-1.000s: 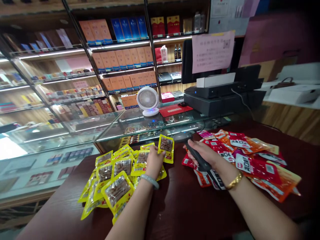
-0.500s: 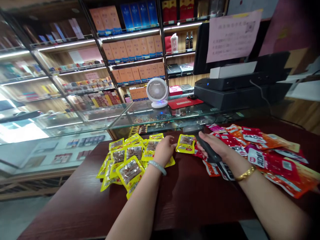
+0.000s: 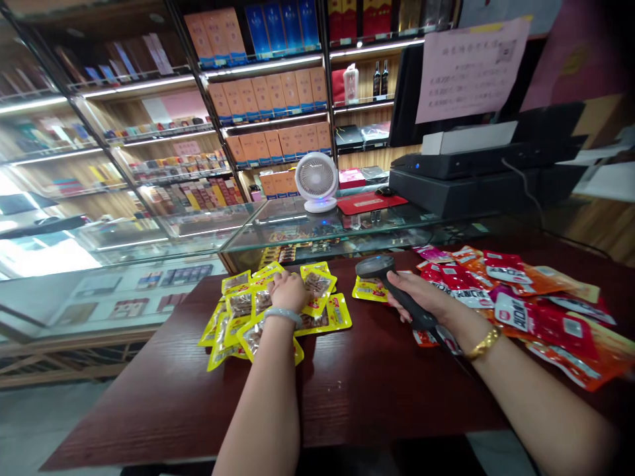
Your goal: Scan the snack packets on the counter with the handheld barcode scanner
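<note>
My left hand (image 3: 288, 292), with a pale bangle at the wrist, lies on the pile of yellow snack packets (image 3: 239, 305). Its fingers bend down against a packet near the pile's middle; the tips are partly hidden. In my right hand (image 3: 419, 294), below a gold bracelet, is a black handheld barcode scanner (image 3: 407, 301). My fingers wrap its handle, and its head points left. Beneath the scanner head, a single yellow snack packet (image 3: 366, 289) lies apart from the pile, partly covered.
Red and orange snack packets (image 3: 520, 311) spread over the right of the dark wooden table (image 3: 342, 390). Behind stand a glass display counter (image 3: 292, 228), a small white fan (image 3: 317, 180) and a black till (image 3: 446, 192). The scanner's cable (image 3: 454, 354) runs past my right forearm.
My left hand has moved left, from the pile's right edge onto its middle, uncovering packets there. The scanner's head has tilted up and come into clearer view above the lone packet.
</note>
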`<state>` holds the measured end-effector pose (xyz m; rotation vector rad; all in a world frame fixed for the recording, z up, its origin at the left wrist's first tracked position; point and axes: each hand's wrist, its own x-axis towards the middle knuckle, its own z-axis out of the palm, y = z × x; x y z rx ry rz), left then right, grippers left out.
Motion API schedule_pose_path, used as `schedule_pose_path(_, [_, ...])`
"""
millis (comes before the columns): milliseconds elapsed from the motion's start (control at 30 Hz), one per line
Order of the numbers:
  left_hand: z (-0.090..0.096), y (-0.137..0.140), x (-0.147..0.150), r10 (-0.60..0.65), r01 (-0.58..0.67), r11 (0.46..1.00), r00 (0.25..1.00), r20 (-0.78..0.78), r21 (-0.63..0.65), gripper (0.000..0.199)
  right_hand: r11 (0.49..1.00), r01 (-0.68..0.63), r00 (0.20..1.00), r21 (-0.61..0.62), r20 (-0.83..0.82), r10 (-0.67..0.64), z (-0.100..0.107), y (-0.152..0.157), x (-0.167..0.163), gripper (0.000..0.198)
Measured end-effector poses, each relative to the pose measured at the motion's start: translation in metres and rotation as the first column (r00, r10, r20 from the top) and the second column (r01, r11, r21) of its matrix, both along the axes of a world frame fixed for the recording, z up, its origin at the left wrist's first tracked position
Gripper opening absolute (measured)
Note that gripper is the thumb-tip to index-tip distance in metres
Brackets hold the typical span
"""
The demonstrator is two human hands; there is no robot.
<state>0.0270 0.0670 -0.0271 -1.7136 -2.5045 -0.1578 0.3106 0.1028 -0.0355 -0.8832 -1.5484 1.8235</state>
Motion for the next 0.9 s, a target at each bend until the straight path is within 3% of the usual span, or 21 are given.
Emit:
schedule_pose_path(233, [0.002, 0.007, 0.022, -0.054, 0.046, 0.997, 0.991, 0.125, 0.068, 0.044, 1.000, -0.002, 1.000, -0.003, -0.004, 0.002, 0.002, -0.002, 0.002, 0.051])
schedule_pose_path(433, [0.000, 0.010, 0.021, -0.090, 0.071, 0.992, 0.976, 0.200, 0.100, 0.041, 1.000, -0.008, 1.000, -0.015, -0.015, 0.008, -0.001, 0.000, 0.006, 0.050])
schedule_pose_path(533, [-0.007, 0.013, 0.026, -0.106, 0.045, 0.981, 0.938, 0.329, 0.187, 0.042, 1.000, 0.000, 1.000, -0.003, -0.018, 0.000, 0.004, -0.003, 0.005, 0.050])
schedule_pose_path(600, [-0.015, 0.017, 0.037, -0.174, 0.013, 0.955, 0.833, 0.526, 0.295, 0.039, 1.000, 0.012, 1.000, 0.002, -0.022, -0.012, 0.007, -0.005, 0.005, 0.049])
schedule_pose_path(633, [-0.018, 0.018, 0.043, -0.244, 0.022, 0.941, 0.736, 0.631, 0.339, 0.036, 1.000, 0.015, 1.000, 0.001, -0.027, -0.015, 0.008, -0.006, 0.006, 0.048])
schedule_pose_path(700, [-0.024, 0.020, 0.053, -0.395, 0.105, 0.908, 0.532, 0.749, 0.405, 0.033, 1.000, 0.009, 0.999, -0.007, -0.045, -0.010, 0.007, -0.005, 0.007, 0.047])
schedule_pose_path(733, [-0.024, 0.020, 0.054, -0.446, 0.163, 0.891, 0.489, 0.750, 0.424, 0.035, 1.000, 0.007, 0.998, -0.015, -0.056, -0.008, 0.006, -0.004, 0.007, 0.047])
schedule_pose_path(767, [-0.023, 0.018, 0.054, -0.469, 0.217, 0.881, 0.519, 0.715, 0.420, 0.038, 1.000, 0.005, 0.998, -0.023, -0.068, -0.006, 0.005, -0.002, 0.008, 0.047])
schedule_pose_path(833, [-0.018, 0.011, 0.045, -0.415, 0.274, 0.905, 0.736, 0.534, 0.326, 0.043, 0.999, 0.001, 0.997, -0.039, -0.082, -0.004, 0.001, 0.000, 0.009, 0.047])
schedule_pose_path(900, [-0.010, 0.002, 0.032, -0.287, 0.260, 0.957, 0.917, 0.277, 0.131, 0.041, 0.999, -0.002, 0.997, -0.042, -0.082, -0.001, -0.002, 0.002, 0.009, 0.047])
